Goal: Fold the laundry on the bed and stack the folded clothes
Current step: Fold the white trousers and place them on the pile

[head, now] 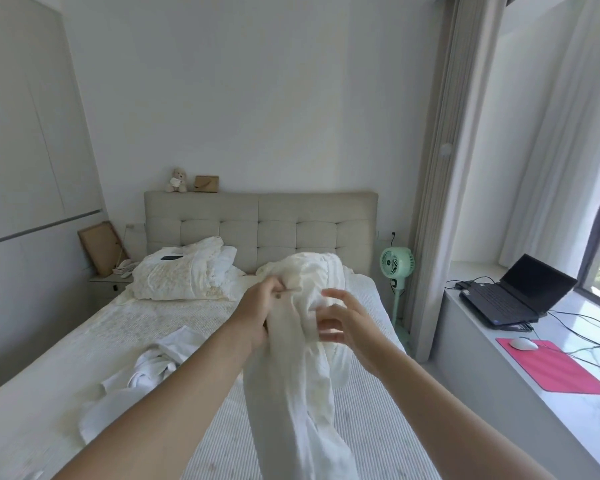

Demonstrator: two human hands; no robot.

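Over the bed [194, 313] a cream garment [302, 358] hung bunched, raised for sorting, apparently the opening step of a fold. The left hand [257, 313] pinched its top edge; the right hand [343, 323] hovered spread, gripping nothing. Next: find a second corner. White crumpled laundry [146, 372] lay unfolded; the garment's type stayed unclear, its lower end cut off.

Green fan [397, 264], laptop [515, 292], mouse [524, 343], teddy [177, 180].
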